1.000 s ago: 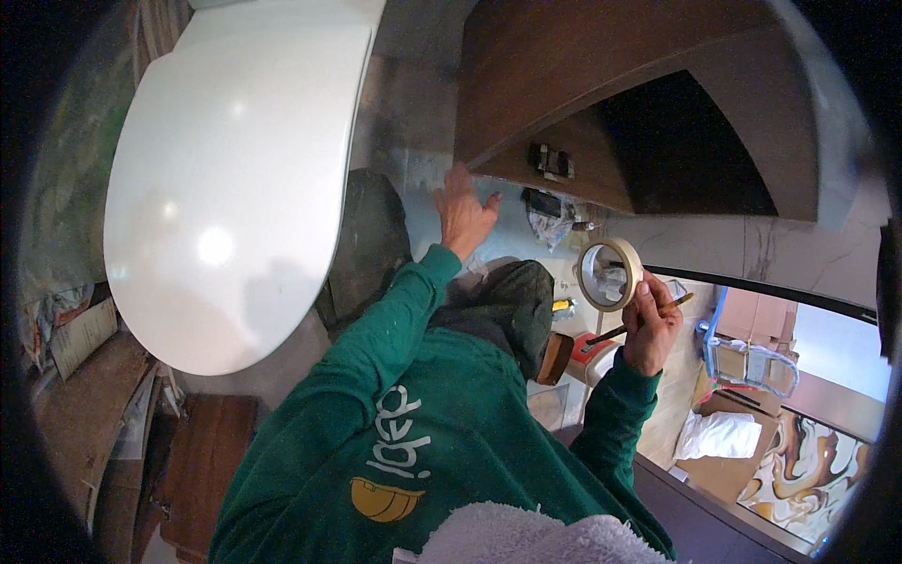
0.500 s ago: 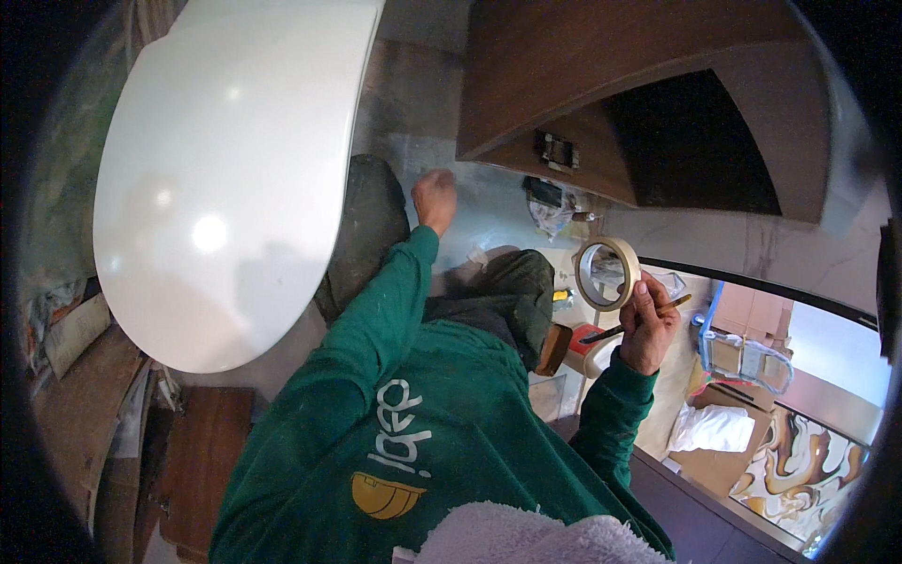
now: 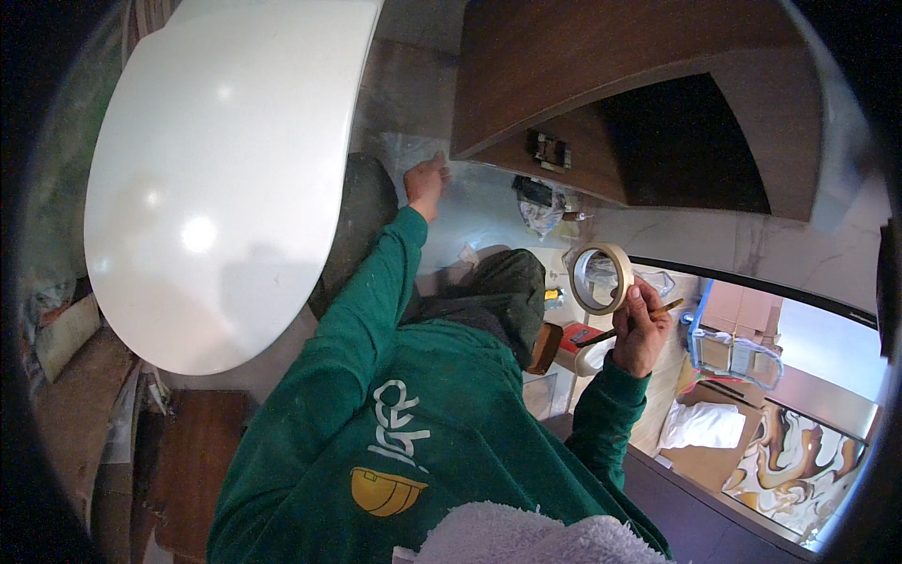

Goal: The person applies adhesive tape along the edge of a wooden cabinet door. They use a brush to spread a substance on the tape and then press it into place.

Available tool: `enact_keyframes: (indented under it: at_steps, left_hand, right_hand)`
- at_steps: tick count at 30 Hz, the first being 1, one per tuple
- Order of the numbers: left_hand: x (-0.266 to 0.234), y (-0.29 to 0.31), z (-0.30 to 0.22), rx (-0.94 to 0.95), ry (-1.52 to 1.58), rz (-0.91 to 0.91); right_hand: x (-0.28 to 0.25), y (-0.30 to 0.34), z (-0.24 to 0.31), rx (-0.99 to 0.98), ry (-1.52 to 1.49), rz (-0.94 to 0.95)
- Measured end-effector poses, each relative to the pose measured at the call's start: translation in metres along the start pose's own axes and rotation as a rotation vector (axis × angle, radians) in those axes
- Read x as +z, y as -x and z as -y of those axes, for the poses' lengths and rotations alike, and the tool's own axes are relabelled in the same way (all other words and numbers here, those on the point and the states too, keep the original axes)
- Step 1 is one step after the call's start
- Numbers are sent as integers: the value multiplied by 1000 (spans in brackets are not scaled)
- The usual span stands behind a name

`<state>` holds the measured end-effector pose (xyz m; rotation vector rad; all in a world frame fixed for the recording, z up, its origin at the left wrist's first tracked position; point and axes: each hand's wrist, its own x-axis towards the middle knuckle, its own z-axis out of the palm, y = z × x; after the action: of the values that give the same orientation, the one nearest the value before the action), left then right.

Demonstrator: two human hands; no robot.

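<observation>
From where I stand, the right hand (image 3: 639, 329) is closed around a thin brush-like tool (image 3: 597, 337) and grips the tape roll (image 3: 623, 274) by its near edge, at knee level beside the person. The roll looks light, fairly stiff and hard to damage, probably a little tacky on its sides; pinching across the rim should suit it. Farther off, the left hand (image 3: 427, 180) is by the cabinet's (image 3: 564, 85) lower corner, fingers gathered; I can't tell whether it holds anything. A second ago that hand was spread wide; the right keeps its grip.
</observation>
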<state>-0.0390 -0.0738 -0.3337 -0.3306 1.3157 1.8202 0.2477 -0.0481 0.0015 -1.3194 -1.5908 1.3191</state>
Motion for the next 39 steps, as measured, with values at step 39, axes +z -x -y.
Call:
enact_keyframes:
  at_steps: [39]
  left_hand:
    - [103,163,-73,858,-877,-12]
  right_hand:
    - [-38,3,-29,-5,-151,-71]
